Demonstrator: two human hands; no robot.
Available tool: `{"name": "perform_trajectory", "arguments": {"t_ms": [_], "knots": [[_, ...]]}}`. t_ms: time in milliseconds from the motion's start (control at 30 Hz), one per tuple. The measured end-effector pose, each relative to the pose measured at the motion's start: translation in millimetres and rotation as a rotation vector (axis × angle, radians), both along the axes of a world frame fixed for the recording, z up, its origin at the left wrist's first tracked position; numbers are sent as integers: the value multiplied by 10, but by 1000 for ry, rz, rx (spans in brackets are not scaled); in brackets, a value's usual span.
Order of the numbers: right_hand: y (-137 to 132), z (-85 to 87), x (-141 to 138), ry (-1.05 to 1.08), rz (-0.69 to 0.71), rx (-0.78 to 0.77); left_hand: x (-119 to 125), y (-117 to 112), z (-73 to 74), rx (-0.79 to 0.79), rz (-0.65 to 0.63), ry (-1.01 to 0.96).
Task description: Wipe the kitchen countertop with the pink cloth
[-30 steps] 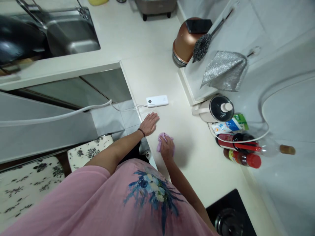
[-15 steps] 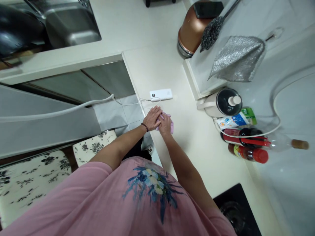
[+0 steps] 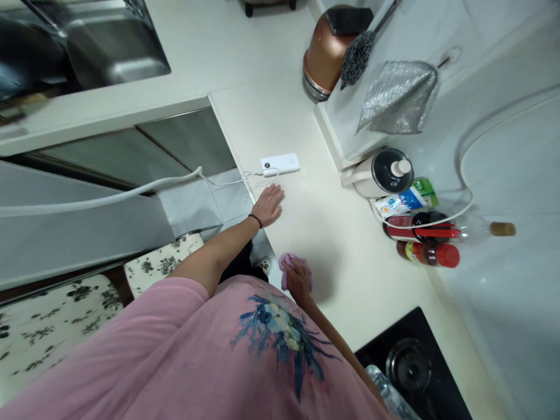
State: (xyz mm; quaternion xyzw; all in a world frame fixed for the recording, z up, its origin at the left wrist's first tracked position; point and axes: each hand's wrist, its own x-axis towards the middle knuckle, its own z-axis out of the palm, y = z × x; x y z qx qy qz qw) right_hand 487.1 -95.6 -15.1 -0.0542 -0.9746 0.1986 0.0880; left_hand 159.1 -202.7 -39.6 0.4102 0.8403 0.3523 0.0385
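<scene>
My left hand [image 3: 268,205] lies flat, fingers stretched out, on the cream countertop [image 3: 332,233] near its front edge, just below a white power bank [image 3: 280,163] with a cable. My right hand [image 3: 298,276] presses down on a pink cloth [image 3: 285,263] on the counter, closer to my body, fingers curled over it.
A steel sink [image 3: 109,46] is at the upper left. A copper pot [image 3: 324,55], a scouring brush [image 3: 356,55] and a silver cloth [image 3: 396,96] sit at the back. Bottles [image 3: 426,242] and a kettle [image 3: 380,175] line the right wall. A black hob [image 3: 411,367] is at the bottom right.
My right hand has slid the pink cloth back toward my body, away from my left hand. The left hand stays flat near the power bank.
</scene>
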Motion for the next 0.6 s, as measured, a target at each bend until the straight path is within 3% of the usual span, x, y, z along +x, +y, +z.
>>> {"name": "perform_trajectory", "arguments": {"t_ms": [133,233,367,600], "knots": [[68,-41,733,98,-68,42,-6,8,-22,12,-1,0],[47,-77,846,91,-107,31,-14,4,-32,12,-12,4],[-38,-85,413,50,-112,19,-20,-11,-51,10,-25,17],[-159,-93,-860,-40,-14,-10,-31,-13,-72,-12,-40,28]]}}
